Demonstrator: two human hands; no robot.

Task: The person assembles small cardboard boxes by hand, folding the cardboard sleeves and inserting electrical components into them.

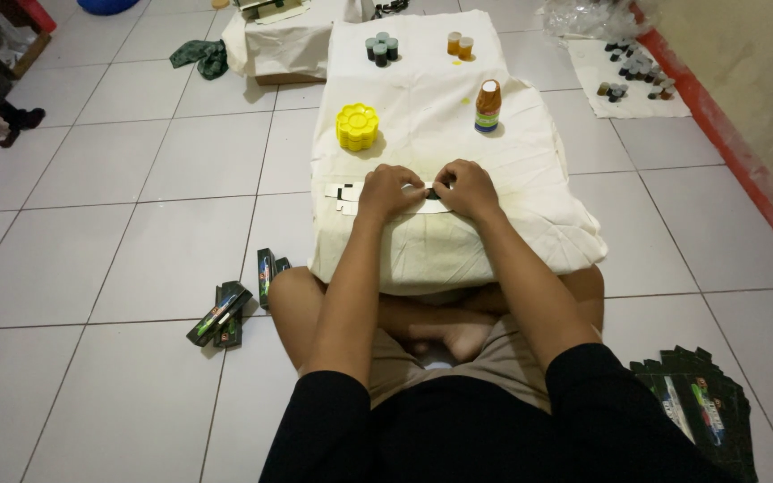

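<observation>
White carton blank (348, 193) under both fingers (422, 187)

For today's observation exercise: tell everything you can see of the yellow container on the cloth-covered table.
The yellow container is a low, round, flower-shaped tub with scalloped sides and a matching lid that looks shut, seemingly glossy plastic. It stands upright on the white cloth, toward its left side, just beyond the left hand. Nothing touches it but the cloth; both the left hand and an orange-capped bottle to its right stand apart from it.
</observation>
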